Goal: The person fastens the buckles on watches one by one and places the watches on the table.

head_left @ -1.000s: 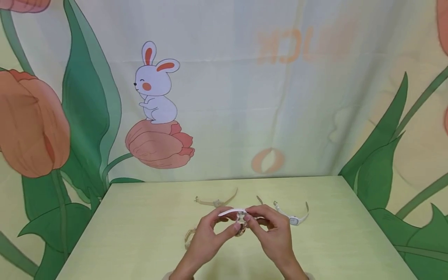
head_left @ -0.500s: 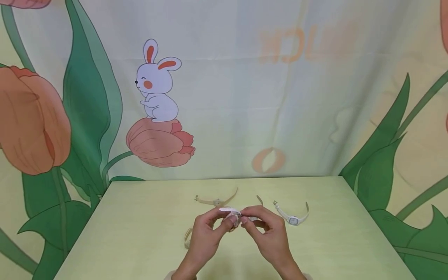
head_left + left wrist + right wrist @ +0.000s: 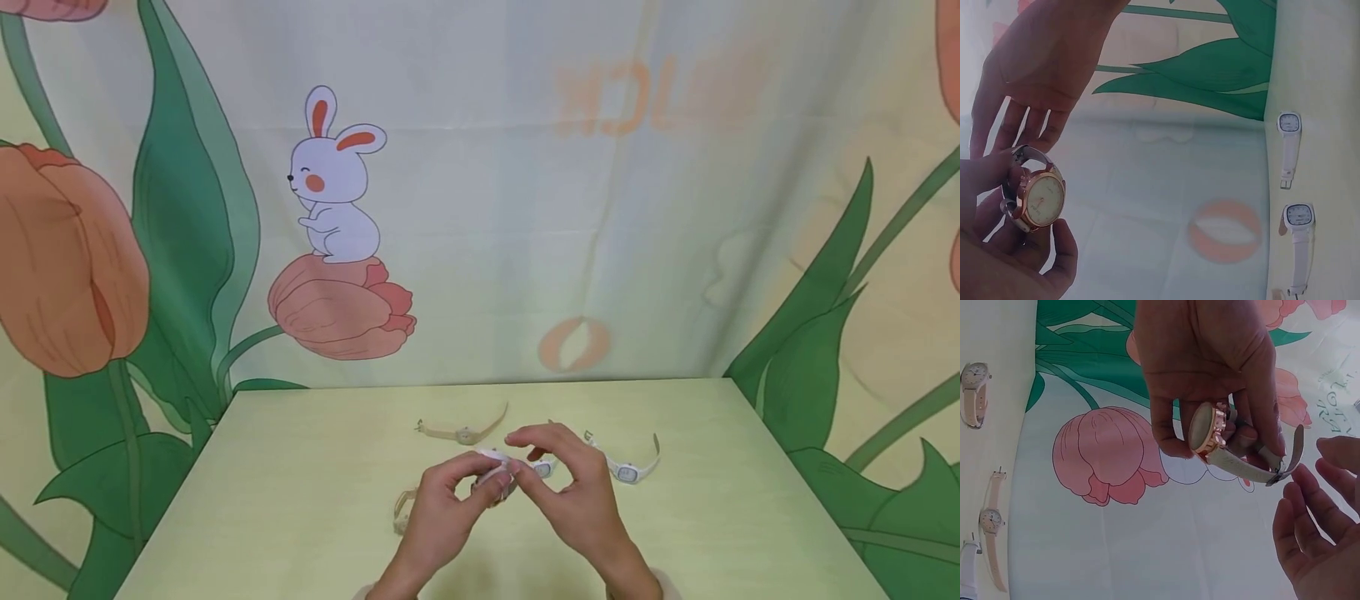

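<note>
My left hand grips a wristwatch with a rose-gold case, pale dial and whitish strap. In the right wrist view the strap is looped, its loose tip sticking out past the buckle area. My right hand is beside that tip, index finger raised and apart from the thumb; the thumb tip is at the strap, and whether it touches cannot be told. The left wrist view shows the right hand's fingers fairly straight above the watch. In the head view my left thumb and fingers hide much of the watch.
A beige-strapped watch lies behind the hands on the pale table. To the right is a white watch, and another white watch is partly behind my right hand. Left of my left hand lies a pinkish-beige watch.
The held watch has turned and shifted slightly left in my left hand. My right index finger has lifted off the strap, and the right hand's fingers have spread.
</note>
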Motion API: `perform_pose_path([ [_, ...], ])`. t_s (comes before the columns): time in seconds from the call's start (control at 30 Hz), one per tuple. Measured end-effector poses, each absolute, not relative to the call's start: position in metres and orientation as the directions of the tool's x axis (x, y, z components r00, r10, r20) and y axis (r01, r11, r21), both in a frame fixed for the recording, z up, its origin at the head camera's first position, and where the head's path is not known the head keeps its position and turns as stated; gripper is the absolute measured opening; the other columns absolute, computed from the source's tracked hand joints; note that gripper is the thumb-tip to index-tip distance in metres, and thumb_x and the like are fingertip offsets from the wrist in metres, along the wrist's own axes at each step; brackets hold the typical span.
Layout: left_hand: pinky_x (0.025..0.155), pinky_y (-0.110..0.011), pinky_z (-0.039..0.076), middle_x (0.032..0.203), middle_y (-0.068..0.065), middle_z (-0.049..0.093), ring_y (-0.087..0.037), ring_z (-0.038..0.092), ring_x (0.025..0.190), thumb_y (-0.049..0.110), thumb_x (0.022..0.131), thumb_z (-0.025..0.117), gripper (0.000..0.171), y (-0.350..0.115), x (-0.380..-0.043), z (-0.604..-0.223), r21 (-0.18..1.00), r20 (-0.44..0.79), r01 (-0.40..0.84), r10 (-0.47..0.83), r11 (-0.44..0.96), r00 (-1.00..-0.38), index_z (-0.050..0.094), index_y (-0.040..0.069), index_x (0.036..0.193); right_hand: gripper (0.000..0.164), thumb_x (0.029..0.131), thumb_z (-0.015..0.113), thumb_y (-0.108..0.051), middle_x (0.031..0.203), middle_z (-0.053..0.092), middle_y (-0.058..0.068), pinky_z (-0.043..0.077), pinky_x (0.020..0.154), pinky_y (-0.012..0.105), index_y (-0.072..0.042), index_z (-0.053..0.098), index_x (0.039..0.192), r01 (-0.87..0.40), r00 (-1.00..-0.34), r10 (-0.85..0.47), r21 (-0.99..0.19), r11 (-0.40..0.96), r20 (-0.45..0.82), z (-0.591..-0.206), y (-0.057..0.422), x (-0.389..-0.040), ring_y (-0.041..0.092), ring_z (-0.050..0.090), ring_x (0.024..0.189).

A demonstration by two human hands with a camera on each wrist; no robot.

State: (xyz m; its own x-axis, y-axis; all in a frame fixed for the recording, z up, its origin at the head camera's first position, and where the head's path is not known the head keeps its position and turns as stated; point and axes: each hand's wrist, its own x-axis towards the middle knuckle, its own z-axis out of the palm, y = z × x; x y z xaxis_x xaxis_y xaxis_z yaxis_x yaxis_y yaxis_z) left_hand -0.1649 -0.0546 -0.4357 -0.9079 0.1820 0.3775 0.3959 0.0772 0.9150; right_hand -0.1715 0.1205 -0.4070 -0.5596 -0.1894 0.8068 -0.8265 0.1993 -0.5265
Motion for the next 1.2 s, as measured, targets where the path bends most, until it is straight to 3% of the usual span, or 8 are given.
perform_pose_path([
  [0.1, 0.076, -0.026, 0.055, 0.093, -0.003, 0.073, -0.007, 0.065, 0.085, 0.022, 0.093, 0.068, 0.012, -0.055, -0.164, -0.436, 0.905, 0.396, 0.418, 0.204, 0.081, -0.895, 0.074, 0.018, 0.103, 0.031, 0.081, 0.076, 0.002, 0.098, 0.072, 0.002, 0.052, 0.074, 0.024, -0.013, 0.070, 0.108, -0.827, -0.558, -0.205, -0.519, 0.216, 0.804, -0.406, 0.119, -0.173, 0.010, 0.063, 0.088],
  [0.17, 0.078, -0.026, 0.054, 0.092, -0.002, 0.073, -0.007, 0.065, 0.086, 0.023, 0.093, 0.068, 0.012, -0.055, -0.164, -0.435, 0.901, 0.401, 0.424, 0.205, 0.085, -0.893, 0.075, 0.019, 0.102, 0.027, 0.082, 0.076, -0.001, 0.096, 0.073, 0.000, 0.052, 0.082, 0.029, -0.015, 0.072, 0.105, -0.813, -0.577, -0.209, -0.533, 0.235, 0.789, -0.407, 0.119, -0.173, 0.010, 0.064, 0.088],
  [0.37, 0.083, -0.026, 0.053, 0.094, -0.002, 0.074, -0.008, 0.065, 0.089, 0.021, 0.094, 0.067, 0.012, -0.056, -0.164, -0.435, 0.897, 0.411, 0.437, 0.224, 0.075, -0.884, 0.074, 0.018, 0.103, 0.021, 0.083, 0.077, -0.007, 0.094, 0.074, -0.004, 0.042, 0.102, 0.061, -0.018, 0.073, 0.100, -0.767, -0.637, -0.212, -0.581, 0.274, 0.741, -0.408, 0.119, -0.172, 0.010, 0.067, 0.091],
  [0.5, 0.078, -0.026, 0.056, 0.096, -0.005, 0.074, -0.007, 0.064, 0.087, 0.019, 0.094, 0.068, 0.014, -0.056, -0.163, -0.436, 0.905, 0.395, 0.420, 0.226, 0.074, -0.890, 0.074, 0.015, 0.105, 0.020, 0.083, 0.076, -0.002, 0.091, 0.074, 0.000, 0.052, 0.089, 0.037, -0.014, 0.073, 0.099, -0.766, -0.638, -0.196, -0.590, 0.255, 0.744, -0.407, 0.119, -0.172, 0.011, 0.066, 0.085],
  [0.6, 0.071, -0.027, 0.058, 0.095, -0.008, 0.073, -0.006, 0.065, 0.085, 0.018, 0.093, 0.069, 0.013, -0.056, -0.163, -0.435, 0.916, 0.376, 0.396, 0.209, 0.062, -0.903, 0.074, 0.012, 0.103, 0.023, 0.081, 0.074, 0.006, 0.090, 0.073, 0.005, 0.052, 0.072, 0.026, -0.009, 0.072, 0.098, -0.784, -0.618, -0.178, -0.582, 0.216, 0.766, -0.408, 0.120, -0.173, 0.014, 0.064, 0.083],
  [0.77, 0.066, -0.025, 0.057, 0.085, -0.007, 0.071, -0.006, 0.063, 0.077, 0.019, 0.092, 0.070, 0.011, -0.056, -0.163, -0.432, 0.930, 0.352, 0.364, 0.171, 0.047, -0.920, 0.074, 0.011, 0.099, 0.031, 0.077, 0.070, 0.017, 0.090, 0.070, 0.011, 0.052, 0.068, 0.022, -0.006, 0.072, 0.098, -0.813, -0.582, -0.162, -0.565, 0.141, 0.797, -0.413, 0.126, -0.177, 0.014, 0.062, 0.083],
  [1.2, 0.070, -0.025, 0.057, 0.085, -0.015, 0.074, -0.004, 0.065, 0.077, 0.017, 0.090, 0.071, 0.018, -0.057, -0.163, -0.425, 0.934, 0.348, 0.355, 0.140, 0.029, -0.927, 0.072, 0.003, 0.101, 0.028, 0.078, 0.072, 0.011, 0.091, 0.065, 0.003, 0.051, 0.067, 0.020, -0.012, 0.074, 0.096, -0.821, -0.570, -0.204, -0.540, 0.188, 0.796, -0.416, 0.133, -0.176, 0.010, 0.059, 0.078],
])
